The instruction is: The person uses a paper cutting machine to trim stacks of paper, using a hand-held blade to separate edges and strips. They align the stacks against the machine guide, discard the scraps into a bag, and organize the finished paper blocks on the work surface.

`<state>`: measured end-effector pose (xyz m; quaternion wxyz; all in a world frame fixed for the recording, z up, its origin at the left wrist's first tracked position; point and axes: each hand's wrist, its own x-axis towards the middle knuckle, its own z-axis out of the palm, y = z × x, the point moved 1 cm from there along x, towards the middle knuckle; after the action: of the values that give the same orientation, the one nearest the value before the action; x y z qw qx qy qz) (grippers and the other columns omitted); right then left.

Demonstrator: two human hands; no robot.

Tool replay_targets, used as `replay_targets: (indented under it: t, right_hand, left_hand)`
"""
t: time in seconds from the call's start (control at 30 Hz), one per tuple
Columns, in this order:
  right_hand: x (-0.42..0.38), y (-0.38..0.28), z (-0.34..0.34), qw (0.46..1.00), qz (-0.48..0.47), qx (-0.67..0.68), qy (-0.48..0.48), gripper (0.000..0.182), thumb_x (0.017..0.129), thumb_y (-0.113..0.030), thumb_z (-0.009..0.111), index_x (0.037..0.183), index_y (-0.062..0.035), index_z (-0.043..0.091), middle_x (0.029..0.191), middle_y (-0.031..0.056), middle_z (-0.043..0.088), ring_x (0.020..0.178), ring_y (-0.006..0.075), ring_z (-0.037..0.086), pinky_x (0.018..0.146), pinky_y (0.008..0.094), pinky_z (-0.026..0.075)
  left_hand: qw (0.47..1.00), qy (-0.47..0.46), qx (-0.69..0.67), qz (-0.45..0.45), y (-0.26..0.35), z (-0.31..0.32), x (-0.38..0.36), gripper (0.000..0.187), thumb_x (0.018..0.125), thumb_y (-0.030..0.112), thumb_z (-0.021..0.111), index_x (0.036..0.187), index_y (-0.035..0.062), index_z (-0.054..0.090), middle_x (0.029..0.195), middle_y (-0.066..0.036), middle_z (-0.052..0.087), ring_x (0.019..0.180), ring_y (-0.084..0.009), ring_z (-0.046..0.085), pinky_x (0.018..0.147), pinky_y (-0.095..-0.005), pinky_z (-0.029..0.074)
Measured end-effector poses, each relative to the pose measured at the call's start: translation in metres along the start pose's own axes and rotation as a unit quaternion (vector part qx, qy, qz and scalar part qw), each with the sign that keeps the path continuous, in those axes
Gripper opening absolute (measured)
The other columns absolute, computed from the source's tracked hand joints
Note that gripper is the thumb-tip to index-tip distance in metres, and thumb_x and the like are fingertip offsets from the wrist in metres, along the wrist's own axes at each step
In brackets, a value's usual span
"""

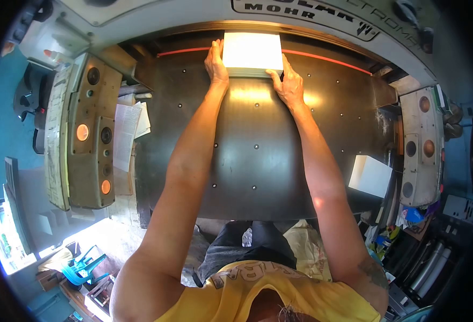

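Observation:
A thick stack of white paper lies at the far end of the dark metal table of a paper cutter, brightly lit from above. My left hand presses flat along the stack's left side, fingers stretched forward. At the right side, my right hand rests against the near right corner, with the thumb on the front edge and the fingers along the side. Both arms are stretched far forward. The stack is held between the two hands; its far edge reaches the machine's slot.
A red line runs across the table near the back. Another white paper block sits at the right edge. Loose printed sheets lie at the left. Control panels with buttons flank the left, and another panel the right.

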<state>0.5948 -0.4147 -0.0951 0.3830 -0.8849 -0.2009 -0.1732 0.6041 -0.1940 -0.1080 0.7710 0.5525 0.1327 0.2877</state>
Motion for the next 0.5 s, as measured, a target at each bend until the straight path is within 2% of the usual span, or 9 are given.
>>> replay_targets:
  t: [0.03,0.07,0.17,0.2,0.23,0.27,0.37,0.5]
  right_hand:
    - [-0.001,-0.004,-0.002,1.000,0.008,0.002,-0.006,0.068,0.093,-0.035,0.071,0.147,-0.0014,0.046,0.118,0.0265,0.069,0.097,0.0419,0.071,0.086,0.0470,0.056]
    - [-0.004,-0.007,-0.004,1.000,0.001,-0.007,0.017,0.073,0.093,-0.036,0.072,0.149,0.0003,0.042,0.126,0.0282,0.062,0.107,0.0432,0.064,0.093,0.0477,0.052]
    - [-0.036,-0.023,-0.013,0.996,-0.007,-0.038,0.081,0.089,0.090,-0.036,0.076,0.154,0.0054,0.030,0.150,0.0333,0.040,0.137,0.0471,0.043,0.114,0.0500,0.039]
    - [-0.054,-0.033,-0.024,0.998,0.016,0.033,0.058,0.094,0.087,-0.033,0.080,0.155,0.0045,0.027,0.152,0.0346,0.032,0.141,0.0486,0.034,0.117,0.0522,0.034]
    - [-0.077,-0.047,-0.037,0.997,0.031,0.036,0.058,0.092,0.086,-0.028,0.081,0.154,0.0047,0.030,0.148,0.0333,0.038,0.138,0.0475,0.039,0.114,0.0515,0.037]
    - [-0.102,-0.058,-0.046,0.995,0.080,0.050,0.033,0.085,0.087,-0.025,0.079,0.151,0.0053,0.034,0.143,0.0326,0.042,0.133,0.0473,0.044,0.111,0.0514,0.040]
    - [-0.172,-0.084,-0.066,0.998,0.056,0.031,-0.014,0.070,0.086,-0.021,0.079,0.142,0.0050,0.045,0.135,0.0290,0.050,0.125,0.0469,0.050,0.108,0.0510,0.042]
    - [-0.199,-0.089,-0.070,0.997,0.010,-0.005,-0.072,0.057,0.082,-0.020,0.081,0.129,0.0027,0.057,0.129,0.0220,0.054,0.116,0.0408,0.053,0.102,0.0488,0.045]
  left_hand:
    - [1.000,-0.012,-0.014,-0.010,0.004,-0.004,-0.003,0.067,0.106,0.046,0.047,0.144,-0.0101,0.048,0.144,-0.024,0.057,0.134,-0.0294,0.054,0.110,-0.0372,0.043]
    - [0.999,-0.025,-0.027,-0.021,0.012,-0.008,-0.008,0.068,0.107,0.046,0.046,0.146,-0.0095,0.046,0.148,-0.024,0.053,0.137,-0.0299,0.052,0.111,-0.0381,0.042]
    - [0.966,0.018,0.232,0.115,0.037,-0.027,-0.047,0.044,0.099,0.031,0.066,0.134,0.0039,0.061,0.135,-0.016,0.063,0.123,-0.0252,0.060,0.102,-0.0351,0.049]
    - [0.940,-0.018,0.315,0.125,0.052,-0.028,-0.072,0.035,0.095,0.025,0.071,0.122,0.0041,0.066,0.118,-0.013,0.068,0.111,-0.0237,0.065,0.094,-0.0351,0.052]
    - [0.907,-0.053,0.395,0.135,0.065,-0.026,-0.092,0.025,0.091,0.020,0.076,0.110,0.0043,0.072,0.102,-0.011,0.073,0.100,-0.0223,0.069,0.087,-0.0352,0.056]
    - [0.927,-0.121,0.329,0.132,0.056,-0.022,-0.103,0.022,0.084,0.021,0.083,0.095,0.0033,0.075,0.085,-0.010,0.074,0.080,-0.0211,0.072,0.074,-0.0355,0.057]
    - [0.931,-0.139,0.326,0.083,0.025,-0.002,-0.102,0.034,0.078,0.032,0.087,0.085,0.0021,0.073,0.077,-0.012,0.070,0.084,-0.0281,0.067,0.078,-0.0402,0.055]
    - [0.933,-0.039,0.354,0.042,-0.001,0.017,-0.081,0.039,0.071,0.038,0.091,0.077,0.0039,0.073,0.078,-0.013,0.070,0.081,-0.0300,0.065,0.075,-0.0426,0.053]
